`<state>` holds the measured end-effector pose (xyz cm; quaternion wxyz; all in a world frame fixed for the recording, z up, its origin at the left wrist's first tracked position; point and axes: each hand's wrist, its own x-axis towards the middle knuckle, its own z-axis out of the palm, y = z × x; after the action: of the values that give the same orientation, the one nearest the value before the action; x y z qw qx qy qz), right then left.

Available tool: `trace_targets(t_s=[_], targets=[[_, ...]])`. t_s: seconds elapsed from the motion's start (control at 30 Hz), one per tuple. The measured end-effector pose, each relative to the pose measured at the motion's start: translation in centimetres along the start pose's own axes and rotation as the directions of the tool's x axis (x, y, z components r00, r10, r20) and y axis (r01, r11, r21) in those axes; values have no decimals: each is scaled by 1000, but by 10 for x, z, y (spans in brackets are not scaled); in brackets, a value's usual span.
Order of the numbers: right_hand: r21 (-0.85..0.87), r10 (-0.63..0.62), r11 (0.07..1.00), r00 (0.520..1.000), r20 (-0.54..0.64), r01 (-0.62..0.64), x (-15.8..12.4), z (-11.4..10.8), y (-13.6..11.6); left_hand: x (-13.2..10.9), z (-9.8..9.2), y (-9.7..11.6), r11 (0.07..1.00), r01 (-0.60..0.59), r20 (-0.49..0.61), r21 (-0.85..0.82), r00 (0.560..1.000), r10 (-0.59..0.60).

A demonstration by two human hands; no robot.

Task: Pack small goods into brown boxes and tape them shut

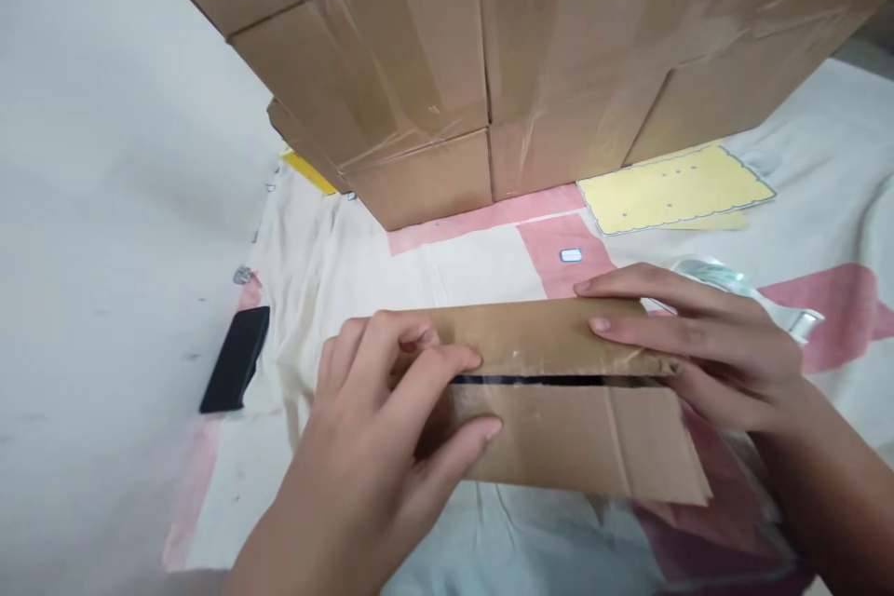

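Note:
A small brown cardboard box [559,419] lies in front of me on a white and pink cloth [453,265], its two top flaps almost meeting over a dark slit. My left hand [377,428] grips the box's left end, with the fingers curled over the upper flap and the thumb on the lower flap. My right hand [698,335] lies over the right end, its fingers stretched flat and pressing on the upper flap. Clear tape shines on the flaps.
A stack of large taped cardboard boxes [447,65] rises close behind. A yellow sheet [670,191] lies at the right, a roll of clear tape [719,279] behind my right hand, a black object [236,358] at the cloth's left edge, and a small white tag [571,254] on the pink.

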<state>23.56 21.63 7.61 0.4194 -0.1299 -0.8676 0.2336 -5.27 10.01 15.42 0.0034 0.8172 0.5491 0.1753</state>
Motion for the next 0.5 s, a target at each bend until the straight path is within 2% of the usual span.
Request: trace_targets(t_s=[0.1, 0.23, 0.5], targets=[[-15, 5, 1000, 1000, -20, -5, 0, 2, -2, 6, -4, -1, 999, -54, 60, 4, 997, 54], [-26, 70, 997, 996, -49, -71, -1, 5, -8, 8, -10, 4, 995, -46, 11, 86, 999, 45], [-17, 69, 997, 995, -76, -71, -4, 8, -8, -14, -10, 20, 988, 23, -1, 156, 1000, -23]])
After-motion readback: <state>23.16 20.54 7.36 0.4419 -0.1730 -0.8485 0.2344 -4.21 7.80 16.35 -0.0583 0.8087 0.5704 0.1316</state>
